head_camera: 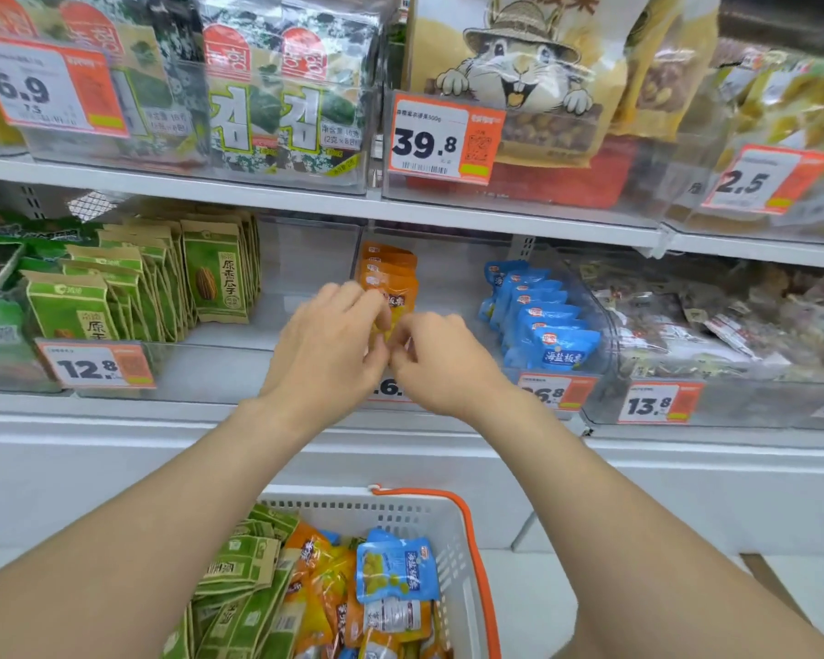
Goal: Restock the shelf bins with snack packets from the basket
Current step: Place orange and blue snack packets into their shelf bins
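A: Shelf, left to right?
B: Lower shelf. Far left, clear bin (pixel 210 363) with green packets (pixel 212 283) standing upright in rows, tag 12.8 (pixel 97 369) on its front. The right part of that bin is bare.
A: Middle?
B: Next bin (pixel 453 283) holds orange packets (pixel 390 274) upright in a short row at its left side, near the back. Both hands are at the front of that row.
A: Hand state?
B: Left hand (pixel 327 342) has fingers curled around the front orange packet's left edge. Right hand (pixel 441 361) is just beside it, fingertips pinched at the packet's lower right. Hands nearly touching. Both look clamped on the same packet; it's mostly hidden behind them.
A: Further right?
B: Same bin run, blue packets (pixel 550 325) upright in a front-to-back row, tag partly readable beneath. Then a bin of mixed wrapped snacks (pixel 714 325), tag 13.8 (pixel 650 404).
A: Basket?
B: White basket (pixel 453 530) with orange handle (pixel 476 554), bottom centre, between the forearms. Green packets piled on its left, orange ones in the middle, one blue packet (pixel 396 566) lying on top toward the right.
A: Upper shelf?
B: Seaweed packs (pixel 277 88) left, large bag with a cartoon squirrel (pixel 519 64) centre, tag 39.8 (pixel 441 140).
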`<action>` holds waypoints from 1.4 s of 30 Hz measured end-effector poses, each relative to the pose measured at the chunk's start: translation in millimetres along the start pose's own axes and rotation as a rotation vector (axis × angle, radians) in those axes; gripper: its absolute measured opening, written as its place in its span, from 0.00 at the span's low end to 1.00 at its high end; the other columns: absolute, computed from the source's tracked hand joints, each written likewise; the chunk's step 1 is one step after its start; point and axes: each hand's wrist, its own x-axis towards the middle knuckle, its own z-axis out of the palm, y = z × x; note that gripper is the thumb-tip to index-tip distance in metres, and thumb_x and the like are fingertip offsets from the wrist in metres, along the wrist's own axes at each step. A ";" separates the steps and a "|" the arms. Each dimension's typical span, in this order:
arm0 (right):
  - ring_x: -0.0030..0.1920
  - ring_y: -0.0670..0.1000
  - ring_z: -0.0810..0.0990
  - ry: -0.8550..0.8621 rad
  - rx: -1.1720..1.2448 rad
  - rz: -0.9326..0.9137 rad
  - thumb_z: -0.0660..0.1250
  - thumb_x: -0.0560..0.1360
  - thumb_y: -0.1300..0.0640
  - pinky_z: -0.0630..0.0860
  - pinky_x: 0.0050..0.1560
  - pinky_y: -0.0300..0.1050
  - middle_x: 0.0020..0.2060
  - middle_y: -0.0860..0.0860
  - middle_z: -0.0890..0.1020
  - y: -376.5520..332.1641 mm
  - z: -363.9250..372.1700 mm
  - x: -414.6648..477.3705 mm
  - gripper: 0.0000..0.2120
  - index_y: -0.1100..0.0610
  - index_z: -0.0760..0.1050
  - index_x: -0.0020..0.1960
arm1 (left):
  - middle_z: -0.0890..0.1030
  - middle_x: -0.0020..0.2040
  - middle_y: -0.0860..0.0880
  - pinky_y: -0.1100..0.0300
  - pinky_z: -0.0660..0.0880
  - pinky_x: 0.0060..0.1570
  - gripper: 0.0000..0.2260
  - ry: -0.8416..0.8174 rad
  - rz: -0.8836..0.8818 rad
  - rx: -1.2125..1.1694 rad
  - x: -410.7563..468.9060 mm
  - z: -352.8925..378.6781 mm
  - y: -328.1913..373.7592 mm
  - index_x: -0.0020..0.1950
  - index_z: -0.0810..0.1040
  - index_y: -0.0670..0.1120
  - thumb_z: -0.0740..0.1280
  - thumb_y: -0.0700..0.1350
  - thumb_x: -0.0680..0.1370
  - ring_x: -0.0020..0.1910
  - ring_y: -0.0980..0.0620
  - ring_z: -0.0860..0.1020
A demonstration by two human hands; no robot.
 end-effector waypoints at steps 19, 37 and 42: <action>0.44 0.52 0.77 -0.952 -0.583 -0.111 0.64 0.81 0.63 0.72 0.35 0.42 0.49 0.52 0.79 40.5 102.1 -103.0 0.03 0.57 0.75 0.54 | 0.81 0.59 0.45 0.52 0.73 0.43 0.12 -1.312 0.149 0.401 -114.2 61.0 26.7 0.63 0.79 0.50 0.61 0.50 0.83 0.51 0.43 0.80; 0.75 0.58 0.67 -1.172 -0.597 -0.094 0.65 0.82 0.60 0.72 0.70 0.55 0.78 0.52 0.65 100.7 194.1 -85.6 0.29 0.42 0.66 0.79 | 0.72 0.44 0.50 0.55 0.73 0.40 0.14 -1.389 0.079 0.345 -100.7 100.6 -8.5 0.69 0.76 0.48 0.61 0.45 0.84 0.45 0.48 0.77; 0.72 0.57 0.69 -1.304 -0.541 -0.023 0.62 0.84 0.59 0.70 0.68 0.52 0.75 0.52 0.69 95.4 201.4 -78.8 0.23 0.43 0.70 0.77 | 0.73 0.47 0.50 0.56 0.70 0.37 0.14 -1.407 0.071 0.361 -102.1 103.1 -16.2 0.70 0.74 0.48 0.61 0.48 0.85 0.46 0.48 0.76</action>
